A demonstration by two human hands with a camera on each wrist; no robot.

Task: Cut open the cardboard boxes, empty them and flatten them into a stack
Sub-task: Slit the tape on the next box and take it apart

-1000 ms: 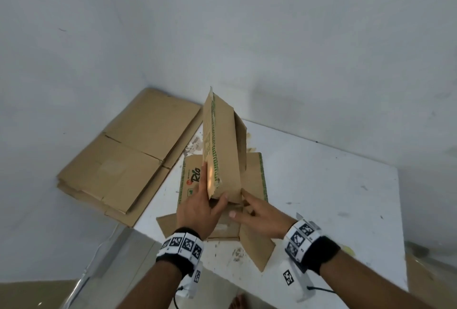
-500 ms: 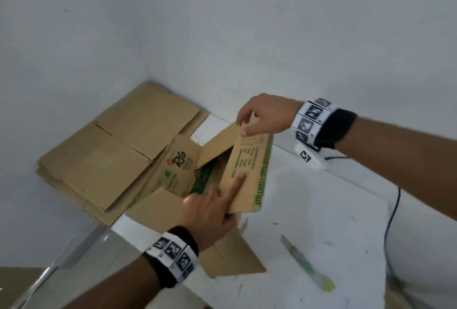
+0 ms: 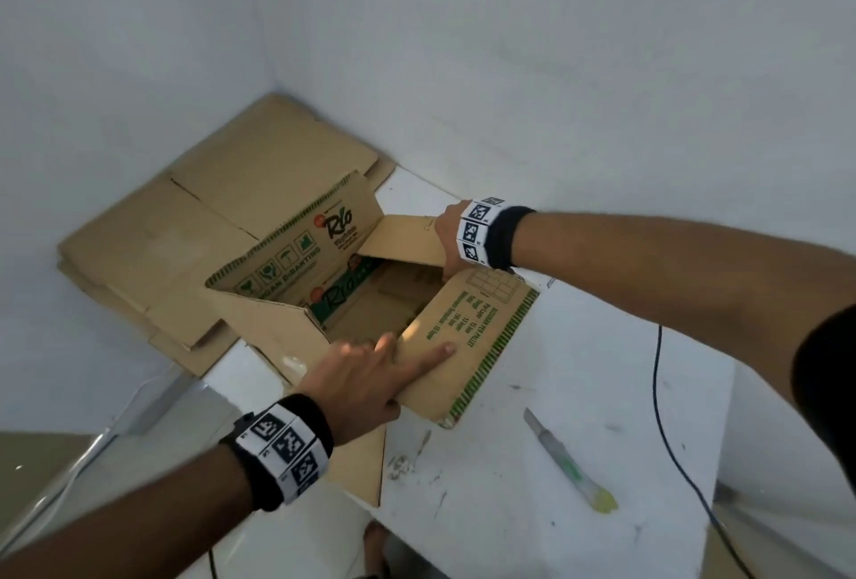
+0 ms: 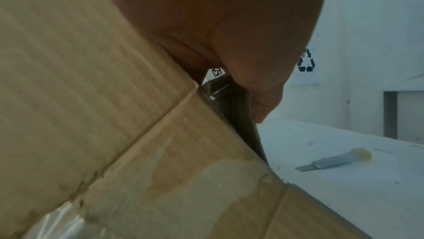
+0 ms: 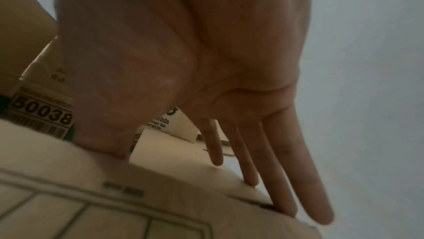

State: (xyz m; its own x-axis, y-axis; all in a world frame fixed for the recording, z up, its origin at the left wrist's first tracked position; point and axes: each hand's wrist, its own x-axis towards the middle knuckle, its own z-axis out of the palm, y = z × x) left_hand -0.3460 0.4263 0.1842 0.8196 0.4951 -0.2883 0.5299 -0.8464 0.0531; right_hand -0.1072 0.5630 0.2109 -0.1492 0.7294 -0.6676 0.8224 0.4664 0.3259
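A brown cardboard box with green "Rio" print lies on the white table, spread into an open-ended tube with its flaps splayed. My left hand grips the near end of the printed panel. Its index finger lies straight on top, the thumb against the panel's edge. My right hand presses on the box's far corner with straight fingers, the thumb resting on the panel. A utility knife with a yellow-green end lies loose on the table to the right.
A stack of flattened cardboard lies in the corner at the left, partly under the box. White walls close off the back and left. A thin dark cable runs down from my right wrist across the table's right side.
The box stood folded and upright, then came down and has spread into an open tube. My right hand moved to its far corner and lowered; my left hand kept hold of the near end.
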